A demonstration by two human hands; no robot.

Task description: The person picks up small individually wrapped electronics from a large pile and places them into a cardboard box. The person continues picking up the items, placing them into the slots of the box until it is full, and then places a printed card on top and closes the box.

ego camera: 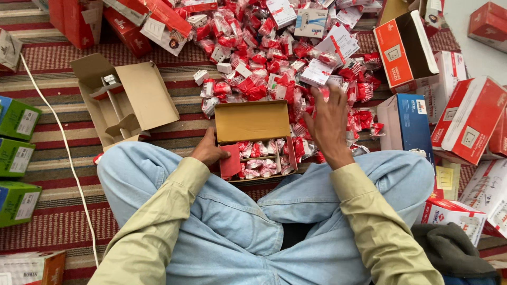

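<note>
I sit cross-legged in blue jeans on a striped rug. A small open cardboard box (252,122) with a red flap rests at my knees, its lower half filled with several red-and-white wrapped packets (262,157). My left hand (209,151) grips the box's left edge by the red flap. My right hand (329,126) hovers with fingers spread just right of the box, over a big pile of the same red-and-white packets (266,63). Nothing shows in its fingers.
An empty flattened-open brown carton (124,97) lies to the left. Green boxes (16,158) stack along the left edge beside a white cord (66,153). Red, orange and blue cartons (465,119) crowd the right. A dark cloth (449,248) lies at my right knee.
</note>
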